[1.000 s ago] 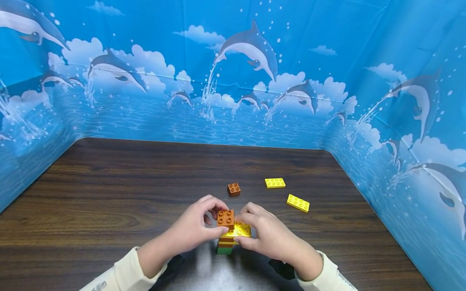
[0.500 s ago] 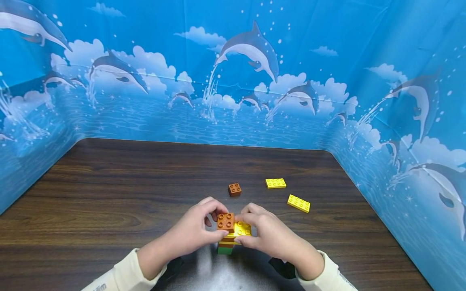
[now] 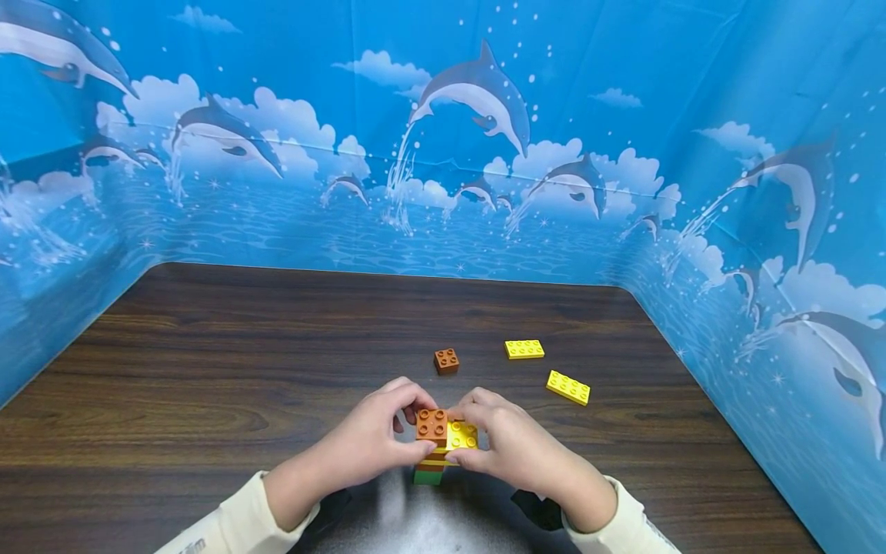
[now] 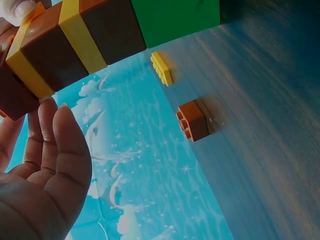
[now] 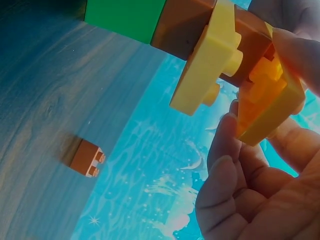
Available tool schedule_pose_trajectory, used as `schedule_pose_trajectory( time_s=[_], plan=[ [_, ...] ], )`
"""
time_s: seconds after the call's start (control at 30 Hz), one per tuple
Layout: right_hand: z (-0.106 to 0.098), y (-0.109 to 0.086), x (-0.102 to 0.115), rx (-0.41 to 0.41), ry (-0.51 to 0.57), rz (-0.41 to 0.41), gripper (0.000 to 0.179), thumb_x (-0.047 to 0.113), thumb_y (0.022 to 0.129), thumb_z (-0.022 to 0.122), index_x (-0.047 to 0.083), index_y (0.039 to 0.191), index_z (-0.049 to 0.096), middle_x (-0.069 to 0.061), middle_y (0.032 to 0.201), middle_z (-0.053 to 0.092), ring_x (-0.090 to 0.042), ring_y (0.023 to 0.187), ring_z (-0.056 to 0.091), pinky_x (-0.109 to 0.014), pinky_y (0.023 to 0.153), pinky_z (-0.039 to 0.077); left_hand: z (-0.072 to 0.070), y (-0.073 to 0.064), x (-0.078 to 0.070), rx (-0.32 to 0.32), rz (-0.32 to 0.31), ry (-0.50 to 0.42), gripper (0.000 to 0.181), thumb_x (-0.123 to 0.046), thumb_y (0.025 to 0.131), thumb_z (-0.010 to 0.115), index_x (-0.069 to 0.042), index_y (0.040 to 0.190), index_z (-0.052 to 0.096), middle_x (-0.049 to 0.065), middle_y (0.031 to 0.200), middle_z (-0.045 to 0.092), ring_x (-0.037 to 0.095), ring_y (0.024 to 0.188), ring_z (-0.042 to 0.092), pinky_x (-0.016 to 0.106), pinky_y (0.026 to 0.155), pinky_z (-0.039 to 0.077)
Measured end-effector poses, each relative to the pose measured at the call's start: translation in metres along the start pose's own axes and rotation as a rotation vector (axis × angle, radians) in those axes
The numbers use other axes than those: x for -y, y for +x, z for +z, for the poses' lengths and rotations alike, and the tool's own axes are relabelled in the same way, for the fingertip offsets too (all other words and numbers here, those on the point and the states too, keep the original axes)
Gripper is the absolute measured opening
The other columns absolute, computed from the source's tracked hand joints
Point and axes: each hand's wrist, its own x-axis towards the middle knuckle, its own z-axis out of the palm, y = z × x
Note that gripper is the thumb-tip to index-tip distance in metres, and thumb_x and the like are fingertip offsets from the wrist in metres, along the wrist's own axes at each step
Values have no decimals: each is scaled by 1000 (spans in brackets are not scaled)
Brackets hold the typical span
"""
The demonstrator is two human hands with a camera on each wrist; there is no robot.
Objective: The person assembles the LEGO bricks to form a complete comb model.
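Note:
A tower of toy building bricks stands at the table's near middle, with a green brick (image 3: 428, 478) at its base. Brown bricks and yellow plates alternate above it. My left hand (image 3: 379, 431) pinches the topmost brown brick (image 3: 432, 428) between thumb and fingers, over the left end of the upper yellow plate (image 3: 463, 435). That plate juts out to the right, where my right hand (image 3: 508, 442) pinches it. The right wrist view shows the lower yellow plate (image 5: 200, 72) jutting out beneath it, studs facing the upper one. In the left wrist view the top brick (image 4: 14, 95) meets the plate.
A loose brown brick (image 3: 446, 361) lies on the dark wood table (image 3: 228, 369) beyond the hands. Two loose yellow plates, one farther back (image 3: 524, 349) and one nearer (image 3: 568, 388), lie to the right. A blue dolphin-print curtain (image 3: 291, 208) surrounds the table's back and sides.
The topmost brown brick has moved down and slightly right with my left hand, onto the upper yellow plate's left end. My right hand stays nearly still on the plate.

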Motion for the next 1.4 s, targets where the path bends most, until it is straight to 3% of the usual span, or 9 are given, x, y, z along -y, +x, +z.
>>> schedule_pose_trajectory(
  time_s=[0.37, 0.67, 1.03, 1.4],
  plan=[
    [1, -2, -3, 3, -20, -15, 38, 24, 83, 77, 10, 117, 67, 8, 101, 56, -6, 86, 50, -23, 71, 48, 2, 3, -2, 26, -7, 30, 26, -18, 80, 77, -12, 102, 63, -4, 94, 53, 13, 85, 50, 25, 70, 46],
    [6, -4, -5, -56, -47, -62, 41, 22, 82, 78, 14, 119, 63, 9, 108, 59, -7, 97, 53, -31, 85, 50, 6, 3, 1, 28, -13, -3, 27, -16, 81, 75, -11, 104, 63, -2, 94, 52, 14, 83, 49, 25, 68, 46],
    [12, -4, -4, -176, 79, -99, 35, 27, 88, 71, 15, 119, 58, 9, 108, 56, -8, 95, 51, -34, 85, 50, 7, 2, 3, 0, 6, -18, 28, -19, 82, 75, -10, 106, 63, -2, 92, 51, 13, 81, 49, 25, 67, 46],
    [15, 4, -2, -185, 115, -95, 26, 30, 93, 65, 16, 114, 60, 9, 109, 59, -7, 96, 53, -31, 86, 50, 0, 4, 6, 12, -12, -67, 30, -20, 82, 76, -10, 107, 63, -1, 93, 52, 14, 81, 50, 25, 67, 47]
  ],
)
